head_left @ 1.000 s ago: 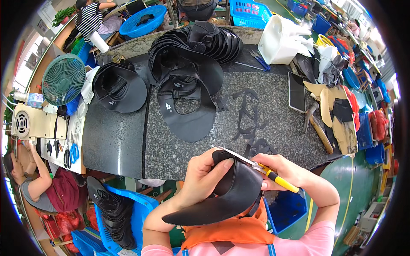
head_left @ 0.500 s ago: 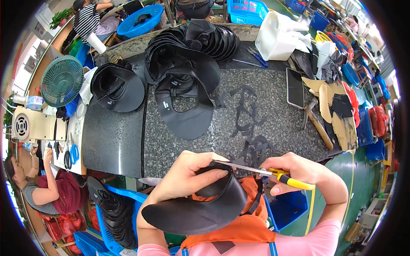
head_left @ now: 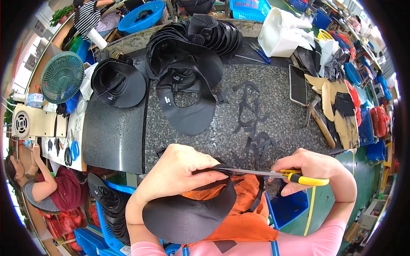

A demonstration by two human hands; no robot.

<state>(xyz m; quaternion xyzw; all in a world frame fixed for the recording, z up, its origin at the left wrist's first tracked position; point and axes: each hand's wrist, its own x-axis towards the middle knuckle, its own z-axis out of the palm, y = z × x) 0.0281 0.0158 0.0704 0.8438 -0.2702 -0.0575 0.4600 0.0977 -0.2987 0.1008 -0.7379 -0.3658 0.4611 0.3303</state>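
In front of my body, my left hand (head_left: 183, 168) is closed on the upper rim of a black leather shoe upper (head_left: 192, 215), thumb on one side and fingers behind. The upper's wide rounded part hangs down toward me. My right hand (head_left: 305, 166) grips yellow-handled scissors (head_left: 304, 179). Their narrow blades point left and lie along the rim, with the tips beside my left thumb. Whether the blades are touching the leather is hard to make out. Thin black offcut strips (head_left: 250, 113) lie on the stone slab (head_left: 290, 128) beyond my hands.
Shoe uppers (head_left: 188, 111) are stacked at the far middle, with another bundle (head_left: 118, 83) to their left. A phone (head_left: 297, 85) and a hammer (head_left: 320, 126) lie at right. Blue baskets (head_left: 288, 209) flank me below the table. A person (head_left: 40, 187) sits at far left.
My right hand and the scissors have shifted right. My left hand has turned and moved slightly left, tilting the shoe upper and showing more orange apron behind it. The whole view has shifted a little.
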